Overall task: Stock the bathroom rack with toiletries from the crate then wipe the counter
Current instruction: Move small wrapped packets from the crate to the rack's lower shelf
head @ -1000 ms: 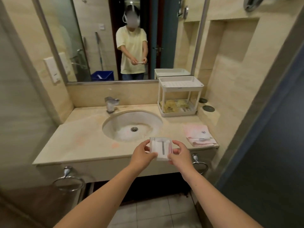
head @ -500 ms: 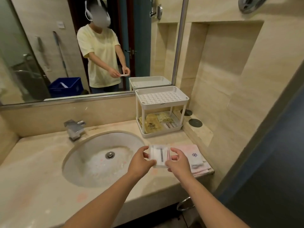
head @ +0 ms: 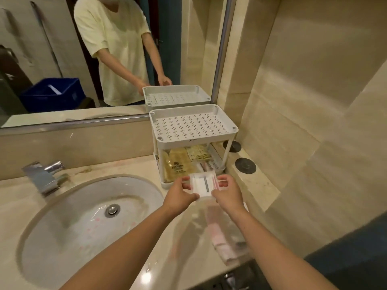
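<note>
A small stack of white toiletry packets (head: 202, 184) hangs just in front of the lower shelf of the white two-tier rack (head: 209, 136). My left hand (head: 180, 193) pinches its left edge and my right hand (head: 226, 192) pinches its right edge. The rack's perforated top shelf holds nothing; yellow sachets (head: 177, 165) lie on the lower shelf. A folded pink cloth (head: 225, 239) lies on the beige counter (head: 159, 266) under my right forearm. The blue crate (head: 53, 94) shows only in the mirror, behind me.
A round sink (head: 79, 222) with a chrome tap (head: 43, 176) fills the counter's left. Two black round caps (head: 245, 164) sit on the raised ledge right of the rack. The tiled wall stands close on the right.
I have stepped closer and my hands have carried the packets forward, from above the counter's front edge to the mouth of the rack's lower shelf.
</note>
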The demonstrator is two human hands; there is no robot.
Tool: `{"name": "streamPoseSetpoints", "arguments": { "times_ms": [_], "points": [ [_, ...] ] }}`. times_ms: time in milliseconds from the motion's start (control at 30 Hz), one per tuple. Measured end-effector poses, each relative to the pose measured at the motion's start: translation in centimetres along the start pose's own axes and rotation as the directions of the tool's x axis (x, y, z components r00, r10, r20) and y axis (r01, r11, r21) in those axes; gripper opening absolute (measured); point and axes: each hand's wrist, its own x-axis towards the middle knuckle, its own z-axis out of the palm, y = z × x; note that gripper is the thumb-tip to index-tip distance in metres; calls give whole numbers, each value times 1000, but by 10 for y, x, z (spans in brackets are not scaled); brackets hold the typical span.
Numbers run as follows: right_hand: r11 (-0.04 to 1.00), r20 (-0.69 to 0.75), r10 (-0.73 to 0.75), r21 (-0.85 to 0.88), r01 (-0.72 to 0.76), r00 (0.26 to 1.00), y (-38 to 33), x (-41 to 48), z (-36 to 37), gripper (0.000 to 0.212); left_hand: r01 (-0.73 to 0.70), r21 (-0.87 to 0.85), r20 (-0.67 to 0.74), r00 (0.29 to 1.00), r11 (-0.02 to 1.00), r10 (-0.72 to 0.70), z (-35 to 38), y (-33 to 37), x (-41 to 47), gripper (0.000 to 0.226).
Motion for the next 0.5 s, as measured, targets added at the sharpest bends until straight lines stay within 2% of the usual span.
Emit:
{"name": "streamPoseSetpoints", "arguments": {
  "times_ms": [167,367,500],
  "points": [
    [993,74,-24,-113,32,997,-1,73,-6,34,-2,111,11,1000,994,0,18,8,60,64],
    [973,157,-1,-228,37,988,4,136,0,47,-10,220,47,999,975,0,40,8,119,60],
    [934,211,-18,-345,91,977,6,171,8,53,51,224,74,995,973,-69,49,5,154,59]
  ]
}}
